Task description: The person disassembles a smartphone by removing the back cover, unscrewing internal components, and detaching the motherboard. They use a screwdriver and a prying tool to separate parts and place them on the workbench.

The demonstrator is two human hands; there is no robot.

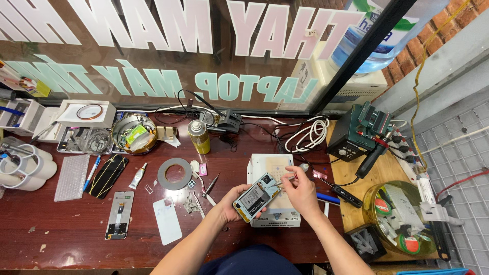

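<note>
Left hand [230, 202] cradles an opened phone [256, 196] tilted above the white heating pad [270, 168] — steadied so the right hand [301, 191], pinching tweezers [285, 179], reaches its interior.

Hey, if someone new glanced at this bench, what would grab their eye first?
The opened phone at centre, cradled in the left hand while the right hand works a thin tool into it. Then the tape ring to its left, and the clear jar at the right edge.
</note>
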